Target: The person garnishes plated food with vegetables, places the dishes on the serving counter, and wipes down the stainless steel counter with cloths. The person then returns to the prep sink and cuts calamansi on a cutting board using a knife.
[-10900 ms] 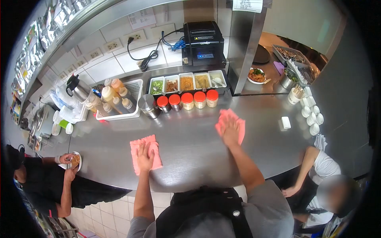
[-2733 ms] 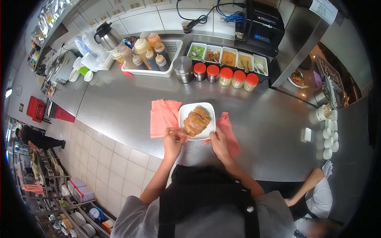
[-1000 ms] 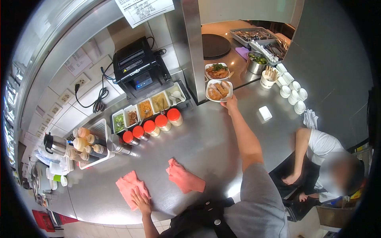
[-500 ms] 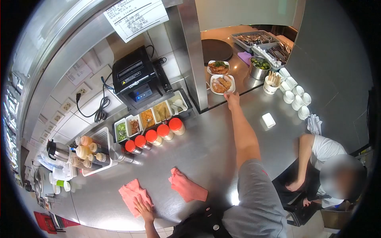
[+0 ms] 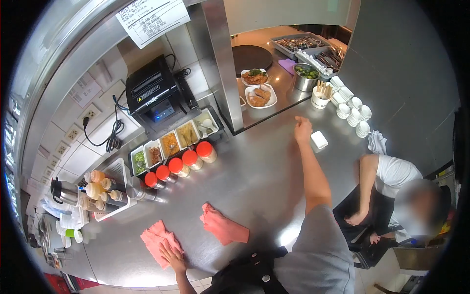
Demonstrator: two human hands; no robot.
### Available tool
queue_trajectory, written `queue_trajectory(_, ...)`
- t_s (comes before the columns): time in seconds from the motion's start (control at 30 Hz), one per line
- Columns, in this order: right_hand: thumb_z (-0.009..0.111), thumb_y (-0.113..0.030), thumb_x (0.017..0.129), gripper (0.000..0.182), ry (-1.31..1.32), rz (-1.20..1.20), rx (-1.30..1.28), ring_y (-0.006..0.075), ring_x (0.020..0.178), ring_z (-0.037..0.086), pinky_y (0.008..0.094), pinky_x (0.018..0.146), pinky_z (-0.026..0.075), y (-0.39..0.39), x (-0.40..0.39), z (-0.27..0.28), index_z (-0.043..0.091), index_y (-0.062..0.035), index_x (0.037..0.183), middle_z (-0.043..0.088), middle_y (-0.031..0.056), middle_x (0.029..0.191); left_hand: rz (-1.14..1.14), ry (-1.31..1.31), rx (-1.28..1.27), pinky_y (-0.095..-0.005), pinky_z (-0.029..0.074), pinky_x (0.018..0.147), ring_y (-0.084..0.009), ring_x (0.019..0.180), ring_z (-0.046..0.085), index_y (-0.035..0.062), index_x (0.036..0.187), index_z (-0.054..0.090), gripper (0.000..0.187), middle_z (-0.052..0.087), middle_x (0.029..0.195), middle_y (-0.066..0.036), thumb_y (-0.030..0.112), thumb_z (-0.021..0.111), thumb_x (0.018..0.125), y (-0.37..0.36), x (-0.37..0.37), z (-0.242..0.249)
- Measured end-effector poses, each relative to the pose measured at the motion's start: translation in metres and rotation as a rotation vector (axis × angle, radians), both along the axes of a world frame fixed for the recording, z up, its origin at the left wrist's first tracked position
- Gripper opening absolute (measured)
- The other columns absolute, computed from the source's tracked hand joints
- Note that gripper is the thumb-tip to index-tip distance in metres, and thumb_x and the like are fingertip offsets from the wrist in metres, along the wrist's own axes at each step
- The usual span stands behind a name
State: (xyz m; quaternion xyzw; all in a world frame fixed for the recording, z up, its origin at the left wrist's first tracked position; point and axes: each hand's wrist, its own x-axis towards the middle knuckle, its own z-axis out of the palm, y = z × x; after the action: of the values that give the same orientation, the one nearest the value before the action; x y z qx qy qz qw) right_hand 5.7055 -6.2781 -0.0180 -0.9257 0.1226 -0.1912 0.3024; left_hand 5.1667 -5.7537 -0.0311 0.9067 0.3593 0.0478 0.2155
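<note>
My right hand (image 5: 303,130) hovers over the steel counter, just left of a small white dish (image 5: 319,140); its fingers look curled, and whether anything is in them is not clear. Beyond it, a white bowl with fried pieces (image 5: 260,96) stands on the pass, touching nothing of mine. Behind that bowl is another dish of food with greens (image 5: 254,76). My left hand (image 5: 172,256) lies flat, fingers spread, on a pink cloth (image 5: 157,238) near the counter's front edge. A second pink cloth (image 5: 224,226) lies crumpled to its right.
Red-lidded jars (image 5: 179,167) line the food trays (image 5: 170,144) below a black printer (image 5: 159,95). A bottle basket (image 5: 115,208) stands left. At the right are a cup of sticks (image 5: 320,97), stacked white cups (image 5: 354,117) and a seated person (image 5: 391,196).
My right hand has let go of the white bowl and drawn back to the right, near the small dish. My left hand remains on the cloth. The view has shifted slightly.
</note>
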Motion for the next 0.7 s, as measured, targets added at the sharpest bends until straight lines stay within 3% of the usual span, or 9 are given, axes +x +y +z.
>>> queue_trajectory(0.03,0.065,-0.012,0.085,0.039,0.001,-0.004,-0.002,0.0316,0.114,0.059,0.0498,0.096,0.047,-0.006,-0.012,0.009,0.065,-0.015,0.123,0.061,0.0134,0.125,0.014,0.009,0.007,-0.0579,-0.003,0.118,-0.0368,0.152,0.0,0.0176,0.157,0.024,0.058,0.01,0.165,-0.013,0.046,0.029,0.106,0.0,0.0,0.0)
queue_trajectory(0.1,0.068,-0.02,0.083,0.046,0.121,-0.242,-0.303,0.0331,0.134,0.041,0.0556,0.108,0.033,-0.016,-0.032,0.019,0.062,-0.0173,0.129,0.054,0.0139,0.135,0.014,0.002,0.004,-0.0583,-0.002,0.118,-0.0372,0.152,0.001,0.0178,0.157,0.024,0.058,0.01,0.165,-0.013,0.046,0.029,0.106,0.001,-0.001,-0.003)
queue_trajectory(0.13,0.068,-0.02,0.083,0.046,0.122,-0.244,-0.304,0.0331,0.134,0.041,0.0556,0.108,0.033,-0.019,-0.042,0.023,0.062,-0.0173,0.129,0.054,0.0139,0.135,0.015,-0.006,0.001,-0.0586,-0.002,0.118,-0.0377,0.151,0.001,0.018,0.157,0.024,0.058,0.01,0.165,-0.013,0.045,0.029,0.106,0.002,-0.002,-0.005)
queue_trajectory(0.2,0.068,-0.034,0.085,0.058,0.394,-0.36,-0.39,0.0368,0.135,0.038,0.061,0.109,0.028,-0.032,-0.062,0.024,0.053,-0.0209,0.138,0.044,0.0146,0.145,0.012,-0.011,0.004,-0.0589,-0.002,0.117,-0.0377,0.151,0.001,0.0183,0.157,0.024,0.058,0.01,0.165,-0.013,0.046,0.029,0.106,0.005,-0.003,-0.009)
queue_trajectory(0.27,0.07,-0.031,0.084,0.066,0.416,-0.283,-0.315,0.0374,0.133,0.04,0.0611,0.108,0.031,-0.059,-0.07,-0.008,0.046,-0.0217,0.144,0.045,0.014,0.143,0.012,-0.018,0.003,-0.0591,-0.002,0.117,-0.0377,0.151,0.002,0.0186,0.157,0.024,0.058,0.009,0.165,-0.013,0.046,0.03,0.106,0.005,-0.004,-0.011)
queue_trajectory(0.33,0.074,-0.03,0.081,0.074,0.249,-0.075,-0.201,0.0378,0.132,0.04,0.0634,0.106,0.032,-0.069,-0.081,-0.028,0.042,-0.0214,0.146,0.046,0.0134,0.142,0.007,0.009,0.022,-0.0596,-0.003,0.117,-0.0375,0.151,0.001,0.019,0.157,0.025,0.058,0.008,0.165,-0.013,0.046,0.03,0.106,0.003,-0.002,-0.005)
queue_trajectory(0.53,0.078,-0.026,0.079,0.085,0.354,-0.053,-0.155,0.0386,0.131,0.041,0.0584,0.106,0.036,-0.004,-0.122,0.016,0.034,-0.0203,0.151,0.045,0.012,0.142,0.014,0.036,0.006,-0.0595,-0.003,0.117,-0.0373,0.151,0.001,0.0189,0.156,0.026,0.057,0.008,0.165,-0.013,0.046,0.03,0.105,0.003,0.002,0.002)
queue_trajectory(0.67,0.078,-0.032,0.08,0.076,0.152,0.107,-0.229,0.0406,0.135,0.037,0.0528,0.11,0.034,0.049,-0.12,0.027,0.045,-0.013,0.145,0.041,0.0232,0.145,0.038,0.049,-0.011,-0.0596,-0.003,0.117,-0.0378,0.151,0.001,0.0209,0.156,0.027,0.058,0.008,0.165,-0.014,0.047,0.032,0.104,0.012,0.012,0.006)
queue_trajectory(0.7,0.076,-0.03,0.083,0.068,0.155,0.189,-0.112,0.0399,0.14,0.032,0.0583,0.108,0.033,0.064,-0.119,0.042,0.048,-0.0132,0.143,0.035,0.0247,0.149,0.038,0.046,-0.011,-0.0594,-0.003,0.117,-0.0379,0.151,0.001,0.022,0.156,0.026,0.058,0.008,0.165,-0.014,0.048,0.032,0.104,0.016,0.014,0.006)
